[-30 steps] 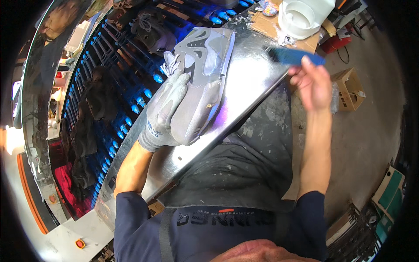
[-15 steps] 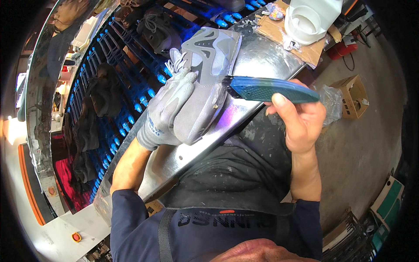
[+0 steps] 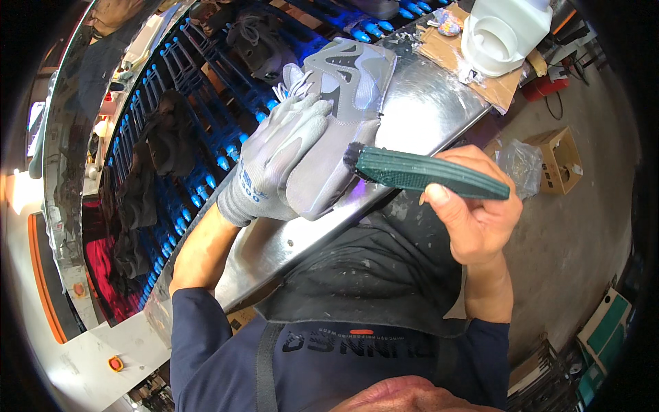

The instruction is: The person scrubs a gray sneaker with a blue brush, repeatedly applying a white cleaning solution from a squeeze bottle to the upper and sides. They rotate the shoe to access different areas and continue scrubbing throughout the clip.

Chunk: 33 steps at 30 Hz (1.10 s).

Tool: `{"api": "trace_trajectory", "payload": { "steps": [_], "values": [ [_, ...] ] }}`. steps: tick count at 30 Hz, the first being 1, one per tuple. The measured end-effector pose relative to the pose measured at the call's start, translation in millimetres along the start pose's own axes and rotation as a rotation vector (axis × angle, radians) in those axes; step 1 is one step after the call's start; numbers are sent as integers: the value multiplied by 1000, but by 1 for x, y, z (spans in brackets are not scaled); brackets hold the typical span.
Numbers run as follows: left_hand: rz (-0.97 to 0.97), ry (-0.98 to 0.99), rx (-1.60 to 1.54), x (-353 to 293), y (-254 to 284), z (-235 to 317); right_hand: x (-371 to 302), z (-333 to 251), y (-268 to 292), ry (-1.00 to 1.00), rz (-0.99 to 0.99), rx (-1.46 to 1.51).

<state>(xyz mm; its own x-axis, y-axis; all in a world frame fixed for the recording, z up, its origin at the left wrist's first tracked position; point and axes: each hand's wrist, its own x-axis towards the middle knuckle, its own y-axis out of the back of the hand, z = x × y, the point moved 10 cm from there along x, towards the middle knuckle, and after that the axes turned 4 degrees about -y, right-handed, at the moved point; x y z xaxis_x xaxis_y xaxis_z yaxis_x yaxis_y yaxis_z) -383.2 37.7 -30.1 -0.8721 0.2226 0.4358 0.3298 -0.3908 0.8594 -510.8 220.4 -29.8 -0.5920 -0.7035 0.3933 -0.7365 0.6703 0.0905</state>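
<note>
My left hand [image 3: 274, 154], in a pale grey knit glove, is closed on a grey and lilac shoe upper [image 3: 353, 110] with pale laces. The upper lies tilted over the metal bench, its rounded grey end nearest me and partly covered by the glove. In my bare right hand [image 3: 477, 226] is a brush [image 3: 432, 172], gripped by its dark green handle between thumb and fingers. Its short dark bristles are at the right edge of the upper; whether they touch it I cannot tell.
Beyond the bench [image 3: 425, 103] on the left runs a rack of blue-tipped rods [image 3: 223, 163] carrying several dark shoes [image 3: 257, 41]. A white plastic container [image 3: 498, 41] stands on cardboard at the far right. On the floor are a clear plastic bag [image 3: 519, 168] and an open carton [image 3: 559, 161].
The brush has come nearer to me along the upper's right edge, and its handle slants down more to the right. My left hand keeps its hold on the upper.
</note>
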Motion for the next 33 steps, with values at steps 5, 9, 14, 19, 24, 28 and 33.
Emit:
{"api": "trace_trajectory", "payload": {
  "steps": [5, 9, 14, 19, 24, 28, 33],
  "values": [
    [-10, 13, 72, 9, 5, 3, -5, -32, -7, 193, 0, -126],
    [40, -12, 61, 19, 12, 8, -11, -54, -15, 311, -21, -190],
    [70, -29, 37, 32, 21, 9, -26, -75, -25, 479, -53, -337],
    [41, -53, -15, 53, 24, 7, -18, -85, -9, 452, -73, -343],
    [108, -71, -27, 84, 38, 10, 6, -87, 21, 454, 71, -391],
    [-37, -19, 2, 106, 33, 7, 9, -104, 19, 540, 63, -469],
    [-173, 87, -17, 129, 26, -3, 22, -122, 23, 585, 5, -570]
  ]
}}
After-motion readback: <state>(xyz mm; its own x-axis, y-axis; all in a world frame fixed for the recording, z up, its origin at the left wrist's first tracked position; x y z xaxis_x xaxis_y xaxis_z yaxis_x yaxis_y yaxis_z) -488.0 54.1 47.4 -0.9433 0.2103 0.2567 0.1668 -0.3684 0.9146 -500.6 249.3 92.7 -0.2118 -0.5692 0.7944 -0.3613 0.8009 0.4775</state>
